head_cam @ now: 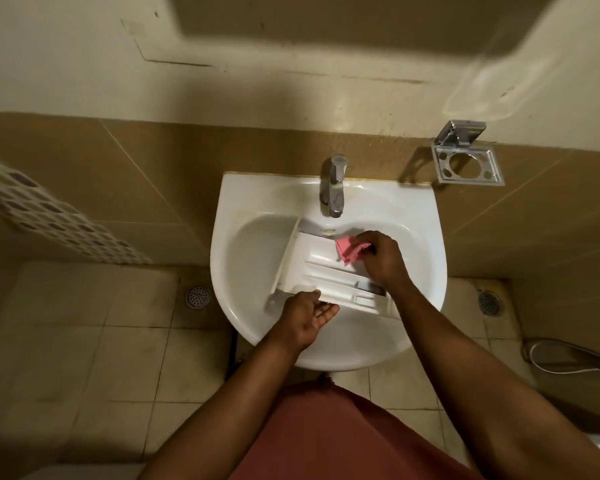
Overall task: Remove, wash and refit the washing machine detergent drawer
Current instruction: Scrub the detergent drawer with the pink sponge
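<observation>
The white detergent drawer [321, 268] lies in the white sink [243, 244], its front panel toward the left and its compartments facing up. My left hand [305, 315] holds the drawer's near edge, thumb on top and fingers under it. My right hand [381, 256] grips a pink cloth [347, 249] and presses it on the drawer's far right part. The cloth's far end sticks out past my fingers. No water runs from the chrome tap [334, 185].
A chrome holder [466, 161] hangs on the brown tiled wall right of the tap. Floor drains sit at the left [197, 296] and right [489, 302] of the sink. A hose with sprayer [575, 355] lies on the floor at right.
</observation>
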